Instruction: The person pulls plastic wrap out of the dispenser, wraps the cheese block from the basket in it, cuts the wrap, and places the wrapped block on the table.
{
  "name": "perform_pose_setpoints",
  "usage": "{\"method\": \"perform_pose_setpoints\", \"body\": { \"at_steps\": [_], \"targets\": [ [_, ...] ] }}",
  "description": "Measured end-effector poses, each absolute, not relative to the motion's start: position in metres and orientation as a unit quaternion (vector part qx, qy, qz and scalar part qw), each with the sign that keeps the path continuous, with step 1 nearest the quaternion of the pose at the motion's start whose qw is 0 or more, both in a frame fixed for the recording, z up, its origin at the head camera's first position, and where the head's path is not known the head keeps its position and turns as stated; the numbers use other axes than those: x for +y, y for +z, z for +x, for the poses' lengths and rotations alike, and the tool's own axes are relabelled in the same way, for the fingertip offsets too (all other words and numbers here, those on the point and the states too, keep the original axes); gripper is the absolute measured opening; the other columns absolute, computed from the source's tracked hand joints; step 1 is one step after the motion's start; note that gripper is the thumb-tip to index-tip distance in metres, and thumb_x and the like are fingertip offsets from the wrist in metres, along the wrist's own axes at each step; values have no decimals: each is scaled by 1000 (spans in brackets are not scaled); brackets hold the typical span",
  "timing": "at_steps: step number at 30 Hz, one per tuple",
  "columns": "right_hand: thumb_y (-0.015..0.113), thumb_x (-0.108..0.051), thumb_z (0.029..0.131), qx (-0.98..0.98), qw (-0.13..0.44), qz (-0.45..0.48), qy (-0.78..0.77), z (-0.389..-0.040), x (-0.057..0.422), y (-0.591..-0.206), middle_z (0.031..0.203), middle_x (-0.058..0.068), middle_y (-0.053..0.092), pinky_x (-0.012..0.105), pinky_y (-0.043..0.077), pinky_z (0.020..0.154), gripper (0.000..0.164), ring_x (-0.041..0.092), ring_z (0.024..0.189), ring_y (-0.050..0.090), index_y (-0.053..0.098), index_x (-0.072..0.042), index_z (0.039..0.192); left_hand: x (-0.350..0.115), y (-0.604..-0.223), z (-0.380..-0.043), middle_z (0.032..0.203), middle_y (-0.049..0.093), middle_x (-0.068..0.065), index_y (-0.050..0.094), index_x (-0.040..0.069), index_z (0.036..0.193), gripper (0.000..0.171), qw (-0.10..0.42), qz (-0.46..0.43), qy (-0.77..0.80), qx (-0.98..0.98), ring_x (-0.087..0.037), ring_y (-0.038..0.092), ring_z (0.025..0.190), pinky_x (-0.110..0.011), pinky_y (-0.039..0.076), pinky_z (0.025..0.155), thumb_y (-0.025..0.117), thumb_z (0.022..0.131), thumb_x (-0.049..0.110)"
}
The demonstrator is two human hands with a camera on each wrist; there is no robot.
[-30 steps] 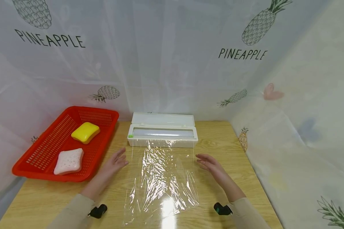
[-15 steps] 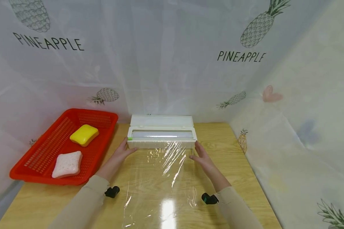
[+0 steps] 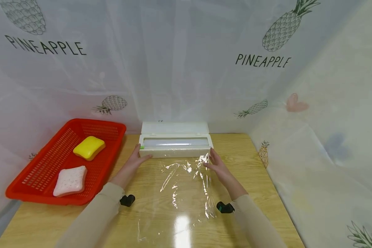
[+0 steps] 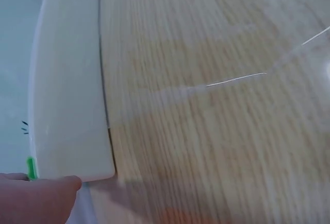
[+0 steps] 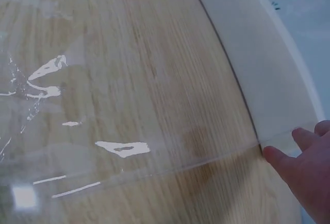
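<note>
A white cling film dispenser (image 3: 176, 152) stands at the table's back edge, its lid (image 3: 175, 128) raised and a film roll (image 3: 173, 142) inside. A green slider (image 3: 142, 147) sits at its left end. Clear cling film (image 3: 186, 179) runs from the box toward me over the table. My left hand (image 3: 132, 166) grips the box's left end, its thumb on the front; the left wrist view shows the hand (image 4: 38, 198) at the corner by the slider. At the other end my right hand (image 3: 220, 170) holds the right corner, fingertips touching the box (image 5: 258, 54) near the film's edge.
A red plastic basket (image 3: 117, 151) stands on the left, holding a yellow sponge-shaped block (image 3: 89, 148) and a white speckled one (image 3: 70, 181). Printed curtains (image 3: 173, 69) hang behind and to the right of the wooden table (image 3: 248, 158).
Both hands have come from beside the film to the dispenser's ends and taken hold. The box now sits slightly farther back, and the film's wrinkles and shine have shifted and lessened.
</note>
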State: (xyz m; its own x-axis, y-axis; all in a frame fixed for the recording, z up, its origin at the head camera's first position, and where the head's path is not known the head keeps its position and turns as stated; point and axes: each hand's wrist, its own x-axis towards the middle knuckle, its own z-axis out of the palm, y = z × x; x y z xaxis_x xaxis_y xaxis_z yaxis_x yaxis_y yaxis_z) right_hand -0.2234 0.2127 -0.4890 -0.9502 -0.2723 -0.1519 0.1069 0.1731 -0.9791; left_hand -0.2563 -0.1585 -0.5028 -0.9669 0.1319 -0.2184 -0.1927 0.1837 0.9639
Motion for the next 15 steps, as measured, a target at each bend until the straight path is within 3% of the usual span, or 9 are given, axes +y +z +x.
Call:
{"method": "perform_pose_setpoints", "body": {
  "at_steps": [15],
  "targets": [
    [64,-7,92,768,157,-77,-616,-257,222,-483,161,14,-5,56,11,114,93,36,146,6,-4,-5,155,-155,-501,-290,161,-15,-12,-6,9,156,100,125,-15,626,770,-31,-11,146,-54,0,115,69,91,27]
  ]
}}
